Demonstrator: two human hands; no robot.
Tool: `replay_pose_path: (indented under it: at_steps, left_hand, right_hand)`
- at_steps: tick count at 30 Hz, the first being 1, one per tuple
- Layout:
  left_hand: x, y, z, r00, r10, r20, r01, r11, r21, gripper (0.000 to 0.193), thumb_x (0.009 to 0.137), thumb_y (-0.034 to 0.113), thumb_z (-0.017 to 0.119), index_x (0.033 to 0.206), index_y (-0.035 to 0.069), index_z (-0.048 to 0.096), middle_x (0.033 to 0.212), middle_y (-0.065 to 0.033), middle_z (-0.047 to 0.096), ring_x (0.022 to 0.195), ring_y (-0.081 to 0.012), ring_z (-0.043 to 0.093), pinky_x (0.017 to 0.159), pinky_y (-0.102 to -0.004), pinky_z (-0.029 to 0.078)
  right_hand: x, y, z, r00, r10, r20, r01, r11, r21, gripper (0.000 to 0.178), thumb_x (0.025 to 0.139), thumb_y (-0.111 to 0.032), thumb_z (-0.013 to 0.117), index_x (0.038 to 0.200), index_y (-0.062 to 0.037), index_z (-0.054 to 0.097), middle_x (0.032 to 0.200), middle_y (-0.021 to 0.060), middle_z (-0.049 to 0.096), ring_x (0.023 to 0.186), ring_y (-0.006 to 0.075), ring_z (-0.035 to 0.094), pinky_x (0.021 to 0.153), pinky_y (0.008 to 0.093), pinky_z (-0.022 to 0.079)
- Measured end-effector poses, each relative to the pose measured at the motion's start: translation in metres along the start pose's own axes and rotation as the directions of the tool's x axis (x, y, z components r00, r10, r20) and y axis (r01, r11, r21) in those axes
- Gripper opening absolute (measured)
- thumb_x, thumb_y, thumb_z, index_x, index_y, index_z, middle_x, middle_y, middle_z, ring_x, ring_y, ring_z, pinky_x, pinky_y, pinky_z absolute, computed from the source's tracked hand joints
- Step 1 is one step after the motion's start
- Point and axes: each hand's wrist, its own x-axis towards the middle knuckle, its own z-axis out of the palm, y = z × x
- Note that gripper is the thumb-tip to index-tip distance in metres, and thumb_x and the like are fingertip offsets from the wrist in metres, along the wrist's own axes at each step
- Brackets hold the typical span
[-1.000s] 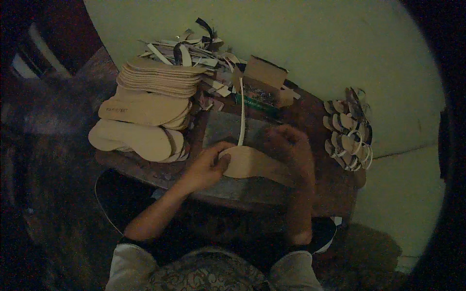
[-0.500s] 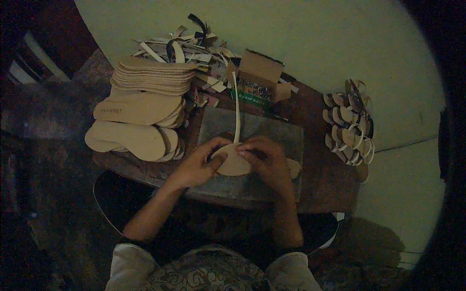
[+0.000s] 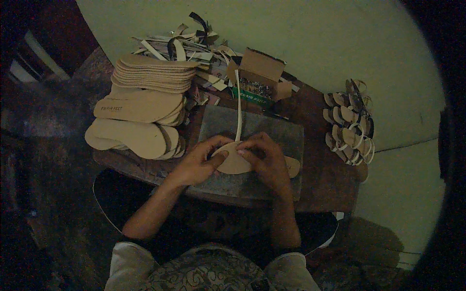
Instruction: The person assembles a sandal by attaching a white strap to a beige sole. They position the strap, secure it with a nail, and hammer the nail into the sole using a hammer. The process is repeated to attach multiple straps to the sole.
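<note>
A tan sandal insole (image 3: 233, 164) lies across a grey slab, its rounded end toward my left. My left hand (image 3: 198, 164) grips that end, thumb on top and fingers over the far edge. A narrow pale strap (image 3: 239, 109) rises away from the insole's far edge. Where strap and edge meet, my right hand (image 3: 268, 157) pinches the strap's base, thumb and fingertips close together. The insole's middle is hidden under this hand; its other end shows past the wrist.
The grey slab (image 3: 218, 123) rests on a brown table (image 3: 323, 186). Stacked insoles (image 3: 141, 106) stand at left, strap scraps (image 3: 194, 51) behind them. An open cardboard box (image 3: 262, 65) of small dark pieces sits at the back. Strapped sandal soles (image 3: 347, 121) are piled at right by the wall.
Both hands keep their hold on the insole and strap, with only a slight shift of the right fingers. The whole view has moved a little.
</note>
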Motion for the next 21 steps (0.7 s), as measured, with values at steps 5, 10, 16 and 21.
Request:
replay_pose_path:
  at_steps: [5,10,16,21]
  left_hand:
    - [0.003,-0.013,0.006,0.981,0.182,-0.061,-0.181,0.983,0.029,0.024,0.090,0.007,0.047,0.113,0.005,0.051,0.093,-0.0055,0.057,0.078,-0.0101,0.054,0.062,-0.0249,0.046]
    - [0.001,-0.004,0.004,0.998,0.059,-0.036,-0.059,0.998,0.014,0.026,0.090,0.015,0.050,0.114,0.005,0.051,0.098,-0.0057,0.059,0.087,-0.0122,0.053,0.074,-0.0285,0.046]
    - [0.002,-0.008,0.003,0.995,0.081,-0.051,-0.080,0.997,0.022,0.027,0.090,0.018,0.051,0.115,0.006,0.052,0.101,-0.0057,0.060,0.093,-0.0134,0.053,0.081,-0.0302,0.045]
    - [0.002,-0.008,0.005,0.997,0.051,-0.055,-0.050,0.999,0.010,0.027,0.090,0.017,0.051,0.115,0.006,0.052,0.101,-0.0061,0.060,0.094,-0.0139,0.053,0.081,-0.0303,0.044]
  right_hand:
    - [-0.001,0.003,0.001,0.995,0.095,-0.028,-0.095,0.995,0.014,0.011,0.076,-0.008,0.068,0.086,-0.0040,0.064,0.081,0.0043,0.055,0.074,0.0128,0.054,0.065,0.0256,0.043]
    - [-0.001,0.008,0.000,0.998,0.053,-0.021,-0.052,0.998,0.022,0.010,0.077,-0.007,0.067,0.086,-0.0033,0.063,0.082,0.0042,0.054,0.075,0.0126,0.055,0.065,0.0253,0.043]
    - [0.002,0.004,-0.003,0.999,0.044,0.013,-0.044,0.999,0.011,0.011,0.078,-0.008,0.066,0.088,-0.0026,0.063,0.082,0.0039,0.054,0.075,0.0119,0.053,0.066,0.0255,0.042]
    - [0.001,0.009,-0.003,0.999,0.045,0.017,-0.045,0.999,0.015,0.012,0.079,-0.009,0.066,0.089,-0.0030,0.063,0.081,0.0038,0.053,0.074,0.0114,0.052,0.066,0.0255,0.042]
